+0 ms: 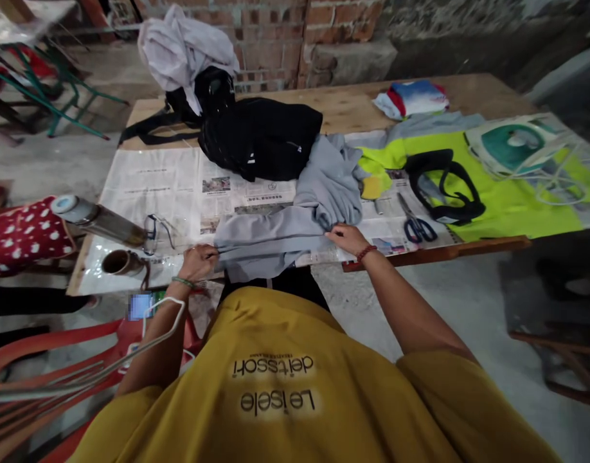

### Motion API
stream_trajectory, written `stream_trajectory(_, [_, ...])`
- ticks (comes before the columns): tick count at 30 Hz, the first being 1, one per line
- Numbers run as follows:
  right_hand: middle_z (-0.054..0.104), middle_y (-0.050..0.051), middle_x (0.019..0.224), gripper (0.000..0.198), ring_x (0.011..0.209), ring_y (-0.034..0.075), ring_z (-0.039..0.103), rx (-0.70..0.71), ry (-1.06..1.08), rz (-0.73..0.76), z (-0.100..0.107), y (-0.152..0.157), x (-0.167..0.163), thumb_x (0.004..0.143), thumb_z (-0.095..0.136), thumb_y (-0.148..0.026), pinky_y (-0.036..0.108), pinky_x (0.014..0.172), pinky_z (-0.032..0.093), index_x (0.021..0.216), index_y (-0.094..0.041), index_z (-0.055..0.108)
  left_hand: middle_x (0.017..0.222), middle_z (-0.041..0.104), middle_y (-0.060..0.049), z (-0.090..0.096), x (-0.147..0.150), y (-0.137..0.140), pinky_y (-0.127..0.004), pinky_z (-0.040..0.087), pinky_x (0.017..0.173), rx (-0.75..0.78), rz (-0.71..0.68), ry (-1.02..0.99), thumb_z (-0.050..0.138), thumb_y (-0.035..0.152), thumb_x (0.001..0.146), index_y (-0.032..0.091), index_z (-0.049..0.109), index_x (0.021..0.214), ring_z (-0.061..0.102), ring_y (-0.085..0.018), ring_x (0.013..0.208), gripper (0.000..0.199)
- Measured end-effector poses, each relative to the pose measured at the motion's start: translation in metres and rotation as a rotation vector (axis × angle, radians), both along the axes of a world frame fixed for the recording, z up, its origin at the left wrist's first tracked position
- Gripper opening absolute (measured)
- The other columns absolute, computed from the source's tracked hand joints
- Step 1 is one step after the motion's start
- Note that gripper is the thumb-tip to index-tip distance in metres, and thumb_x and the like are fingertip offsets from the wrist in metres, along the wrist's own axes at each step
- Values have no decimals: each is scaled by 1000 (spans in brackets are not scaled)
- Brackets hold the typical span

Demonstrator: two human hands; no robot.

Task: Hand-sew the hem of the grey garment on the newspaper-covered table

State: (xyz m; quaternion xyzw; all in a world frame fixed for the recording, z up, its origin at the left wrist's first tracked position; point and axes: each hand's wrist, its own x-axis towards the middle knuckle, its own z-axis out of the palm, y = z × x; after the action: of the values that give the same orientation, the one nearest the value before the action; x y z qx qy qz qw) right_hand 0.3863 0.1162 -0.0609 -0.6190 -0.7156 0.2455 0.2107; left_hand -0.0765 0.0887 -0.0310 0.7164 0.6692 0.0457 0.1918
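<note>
Head view, entries from near to far. Mustard shirt [285, 379], printed with lettering, worn by the person at the table; red chair [99, 331] at the left side.

Left hand [199, 262]: fingers drawn in narrow, gripping the left end of the grey cloth [270, 231]; the exact fingertip contact is too small to read. Right hand [347, 239]: thumb and fingertips pinched on the same cloth, farther right. Hands set well apart, probably so that the stretch between them lies straight and flat.

Grey cloth: at the table's near edge, partly overhanging it, within easy reach of both hands; remainder bunched behind the right hand, apparently kept off the flattened stretch.

Left of the cloth: brown cup [117, 262], bottle [114, 225], glasses [156, 235], seemingly set aside from the working spot. Right: scissors [419, 230], likely left there for handy reach; black strap [468, 209], partly on the bright yellow-green cloth [507, 215]. Iron [511, 145], also on that cloth, its pale cord looped alongside.

Newspaper [150, 180] spread over the wooden table [488, 90], presumably as a protective cover. Behind: black bag [261, 138], folded multicoloured cloth [415, 98], whitish cloth [179, 48] heaped high. Farthest: brick wall [270, 42].
</note>
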Motion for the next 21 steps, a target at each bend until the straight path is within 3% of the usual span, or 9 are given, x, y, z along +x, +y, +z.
stream_trajectory(3, [58,3,67,34,69,16,53,2,9,-24,-3,1,-1,84,63,-41,29,68,40,58,-20,56,123,72,-6,13,7,7,-47,43,107,-72,136,11,59,20,83,21,76,85,63,-29,118,17])
stream_trajectory(6, [60,3,71,31,71,16,53,59,44,-43,-11,-4,-2,83,64,-41,29,71,41,60,-21,57,143,59,-12,22,28,1,-56,42,108,219,264,46,58,13,82,21,75,105,53,-36,131,30])
stream_trajectory(8, [59,3,72,32,70,16,53,90,76,-59,-17,-8,-3,83,64,-42,29,71,42,60,-21,57,140,58,-14,24,51,-6,-53,43,109,438,218,-41,54,7,81,21,72,115,53,-33,131,40])
stream_trajectory(10, [58,2,70,32,70,16,52,104,106,-64,-22,-9,-3,83,64,-43,30,71,43,60,-22,56,129,63,-13,22,81,-13,-44,47,107,523,40,-196,51,7,84,20,70,116,59,-28,122,40])
stream_trajectory(13, [56,2,68,34,70,17,53,119,146,-70,-28,-9,-3,83,64,-46,30,70,44,60,-22,56,110,69,-10,11,137,-15,-31,53,97,387,-328,-394,49,12,92,20,71,109,66,-20,105,29])
stream_trajectory(15, [56,1,67,36,69,16,52,132,169,-82,-30,-9,-5,84,64,-48,30,69,44,60,-22,55,101,70,-8,-2,172,-9,-28,54,92,245,-441,-420,48,12,94,20,71,98,67,-17,96,24])
stream_trajectory(18, [55,1,68,35,68,16,52,148,195,-115,-33,-12,-8,84,65,-46,30,70,44,60,-22,54,99,71,-9,-23,207,8,-29,54,93,84,-398,-359,52,8,90,18,70,91,67,-18,94,20])
stream_trajectory(21, [56,1,70,31,72,17,53,158,221,-149,-38,-17,-10,83,67,-42,31,73,45,61,-22,55,101,71,-9,-39,219,22,-31,54,94,28,-325,-326,58,6,85,16,69,94,67,-19,95,17])
